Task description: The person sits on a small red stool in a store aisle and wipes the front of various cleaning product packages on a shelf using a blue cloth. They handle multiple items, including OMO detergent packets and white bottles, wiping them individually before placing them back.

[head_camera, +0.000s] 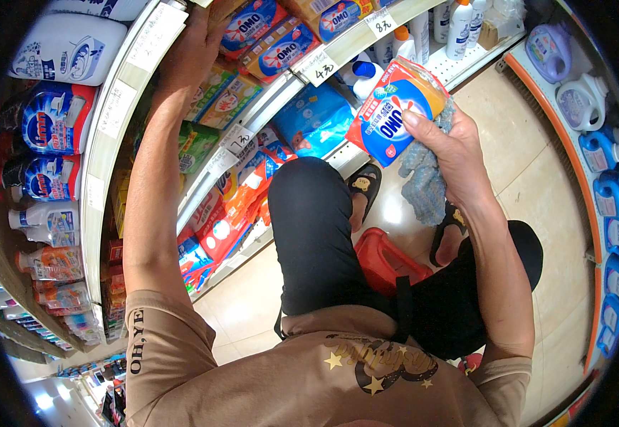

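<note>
My right hand (456,147) grips an OMO soap pack (395,115) in red, blue and orange wrapping, the thumb across its printed front. A rumpled grey-blue cloth (424,187) is held in the same hand, behind the pack, and hangs below it. My left hand (197,48) reaches up into the shelf at the top, beside more OMO soap packs (280,53). Its fingers run into shadow near the picture's rim, so whether they hold anything is hidden. Yellow-green soap packs (224,99) lie just below that hand.
White shelf edges with price tags (317,65) run close by my left arm. Blue packs (312,120) and red bags (229,219) fill the low shelf. A red plastic object (387,261) is on the floor between my feet. Detergent bottles (600,152) line an orange-edged shelf at right.
</note>
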Action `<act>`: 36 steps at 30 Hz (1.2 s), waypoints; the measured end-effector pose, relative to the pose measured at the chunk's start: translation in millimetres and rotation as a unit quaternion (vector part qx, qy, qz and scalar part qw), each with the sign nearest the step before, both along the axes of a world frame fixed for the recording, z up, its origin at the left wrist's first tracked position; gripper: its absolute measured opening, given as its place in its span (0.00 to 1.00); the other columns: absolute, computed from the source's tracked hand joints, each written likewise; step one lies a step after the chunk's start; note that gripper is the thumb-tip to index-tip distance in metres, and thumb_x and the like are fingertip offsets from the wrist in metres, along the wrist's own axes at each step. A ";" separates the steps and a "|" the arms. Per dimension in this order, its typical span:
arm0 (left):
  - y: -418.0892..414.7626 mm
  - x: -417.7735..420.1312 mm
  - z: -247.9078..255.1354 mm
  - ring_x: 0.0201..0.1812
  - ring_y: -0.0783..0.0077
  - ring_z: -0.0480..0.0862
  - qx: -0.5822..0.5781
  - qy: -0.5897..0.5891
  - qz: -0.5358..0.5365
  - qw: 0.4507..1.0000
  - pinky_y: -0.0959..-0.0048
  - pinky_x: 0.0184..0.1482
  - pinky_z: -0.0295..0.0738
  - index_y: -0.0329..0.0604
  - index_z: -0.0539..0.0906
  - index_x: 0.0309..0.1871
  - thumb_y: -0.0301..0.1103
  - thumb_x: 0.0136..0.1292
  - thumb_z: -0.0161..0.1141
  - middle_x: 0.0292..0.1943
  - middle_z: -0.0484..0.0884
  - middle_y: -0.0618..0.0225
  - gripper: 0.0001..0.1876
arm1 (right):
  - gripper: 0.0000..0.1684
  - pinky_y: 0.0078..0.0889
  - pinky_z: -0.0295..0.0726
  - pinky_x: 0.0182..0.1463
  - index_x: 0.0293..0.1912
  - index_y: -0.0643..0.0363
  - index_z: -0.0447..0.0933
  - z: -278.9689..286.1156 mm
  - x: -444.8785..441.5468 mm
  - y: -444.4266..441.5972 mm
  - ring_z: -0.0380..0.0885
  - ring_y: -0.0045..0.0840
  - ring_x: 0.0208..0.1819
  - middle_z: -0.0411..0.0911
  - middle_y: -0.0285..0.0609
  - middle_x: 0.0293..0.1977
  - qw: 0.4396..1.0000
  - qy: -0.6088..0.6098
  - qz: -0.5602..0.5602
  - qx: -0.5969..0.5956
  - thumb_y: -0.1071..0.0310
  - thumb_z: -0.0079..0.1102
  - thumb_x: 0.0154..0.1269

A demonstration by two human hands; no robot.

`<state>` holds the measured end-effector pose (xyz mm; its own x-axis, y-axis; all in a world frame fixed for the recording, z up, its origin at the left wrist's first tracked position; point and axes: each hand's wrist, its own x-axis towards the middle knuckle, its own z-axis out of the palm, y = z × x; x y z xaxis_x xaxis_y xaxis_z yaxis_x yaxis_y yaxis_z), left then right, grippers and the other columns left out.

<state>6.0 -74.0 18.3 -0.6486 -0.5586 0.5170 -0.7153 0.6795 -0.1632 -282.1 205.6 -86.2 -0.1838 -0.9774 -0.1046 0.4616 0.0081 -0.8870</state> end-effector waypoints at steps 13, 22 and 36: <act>36.9 -37.4 20.2 0.68 0.44 0.77 -0.033 -0.097 0.062 0.993 0.53 0.72 0.70 0.36 0.70 0.76 0.41 0.73 0.64 0.68 0.78 0.43 0.32 | 0.31 0.31 0.89 0.54 0.64 0.67 0.74 -1.6 1.4 0.2 0.88 0.24 0.47 0.86 0.49 0.49 1.000 0.001 0.005 0.007 0.61 0.73 0.69; 47.8 -44.7 22.3 0.66 0.44 0.79 -0.062 -0.114 0.054 0.990 0.54 0.69 0.73 0.32 0.70 0.73 0.40 0.72 0.65 0.65 0.78 0.41 0.32 | 0.34 0.32 0.88 0.56 0.64 0.68 0.73 -4.7 -2.3 -0.4 0.88 0.25 0.48 0.86 0.49 0.50 0.999 -0.015 0.015 0.024 0.58 0.73 0.69; 167.0 -81.9 -42.0 0.59 0.63 0.84 0.547 0.179 -0.101 0.812 0.65 0.65 0.76 0.30 0.78 0.67 0.60 0.71 0.66 0.57 0.84 0.52 0.38 | 0.28 0.30 0.89 0.54 0.63 0.68 0.73 -6.9 0.7 -9.7 0.88 0.24 0.48 0.85 0.46 0.50 0.990 -0.120 0.046 -0.051 0.62 0.70 0.72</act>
